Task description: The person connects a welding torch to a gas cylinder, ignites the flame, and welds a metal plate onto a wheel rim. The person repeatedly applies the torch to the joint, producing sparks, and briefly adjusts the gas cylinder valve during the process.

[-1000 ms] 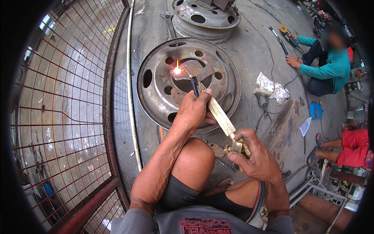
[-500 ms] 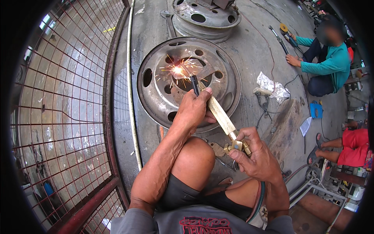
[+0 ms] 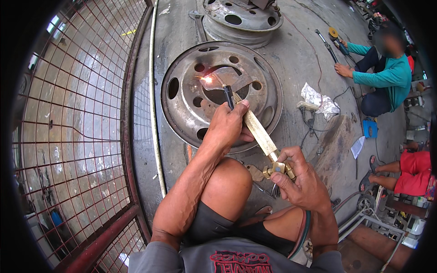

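A cutting torch [image 3: 258, 132] slants across the middle, its pale brass handle running toward a steel wheel rim [image 3: 183, 105] lying flat on the floor. My left hand [image 3: 227, 126] is closed around its front part. A black cylinder [image 3: 228, 94] sticks out beyond my left fingers; how it joins the torch is hidden. My right hand [image 3: 304, 184] grips the torch's rear end, with thumb and fingers at the brass valves [image 3: 276, 169]. A small bright glow [image 3: 208, 79] burns at a flat metal piece [image 3: 225, 75] over the rim's centre opening.
A second wheel rim [image 3: 241, 32] stands beyond, with an adjustable wrench [image 3: 198, 25] beside it. Red wire mesh [image 3: 82, 136] and a pale pipe [image 3: 152, 91] run along the left. At right, a co-worker in teal [image 3: 389, 77] holds an angle grinder [image 3: 337, 38]; cables and white cloth [image 3: 318, 100] lie nearer.
The wide spray of sparks has shrunk to a small glow, leaving the rim's centre more visible. Both my hands keep their grip on the torch, nearly in the same place.
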`<action>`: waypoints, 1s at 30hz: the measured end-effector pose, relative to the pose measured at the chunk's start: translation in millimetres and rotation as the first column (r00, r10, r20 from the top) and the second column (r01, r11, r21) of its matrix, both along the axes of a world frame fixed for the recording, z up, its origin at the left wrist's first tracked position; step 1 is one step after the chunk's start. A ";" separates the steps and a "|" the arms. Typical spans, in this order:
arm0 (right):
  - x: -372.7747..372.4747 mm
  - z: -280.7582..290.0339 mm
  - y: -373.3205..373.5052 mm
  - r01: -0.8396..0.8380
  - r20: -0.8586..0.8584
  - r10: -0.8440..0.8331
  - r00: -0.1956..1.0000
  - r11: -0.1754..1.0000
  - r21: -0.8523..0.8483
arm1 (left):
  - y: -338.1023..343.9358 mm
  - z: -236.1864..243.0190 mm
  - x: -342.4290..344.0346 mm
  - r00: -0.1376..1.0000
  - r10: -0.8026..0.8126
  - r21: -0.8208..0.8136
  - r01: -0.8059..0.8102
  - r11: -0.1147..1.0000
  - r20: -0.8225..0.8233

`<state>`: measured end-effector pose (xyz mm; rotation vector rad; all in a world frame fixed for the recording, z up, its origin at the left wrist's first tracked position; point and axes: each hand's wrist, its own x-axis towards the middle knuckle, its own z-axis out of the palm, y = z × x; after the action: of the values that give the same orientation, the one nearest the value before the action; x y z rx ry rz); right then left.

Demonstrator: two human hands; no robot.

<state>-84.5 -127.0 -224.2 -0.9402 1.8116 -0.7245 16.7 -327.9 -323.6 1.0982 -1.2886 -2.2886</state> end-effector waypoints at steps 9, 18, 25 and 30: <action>-0.2 -1.9 1.1 -0.007 -0.008 0.006 1.000 0.999 -0.041 | 0.6 -2.1 0.2 1.000 0.005 0.010 -0.005 1.000 0.005; 0.0 0.0 0.0 -0.008 -0.009 0.008 1.000 1.000 -0.018 | 0.9 1.0 1.5 1.000 0.003 0.013 -0.003 1.000 0.008; 0.1 -0.9 0.3 -0.011 -0.022 0.010 1.000 0.999 -0.033 | 0.2 -3.2 1.1 1.000 -0.006 0.007 0.007 1.000 -0.008; 0.3 1.5 -0.5 -0.013 -0.025 0.012 1.000 0.999 -0.031 | 0.6 -0.7 1.1 1.000 -0.009 0.006 0.009 1.000 -0.008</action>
<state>-84.2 -127.5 -222.7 -0.9839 1.8196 -0.7378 17.8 -327.3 -324.3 1.0859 -1.2867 -2.3029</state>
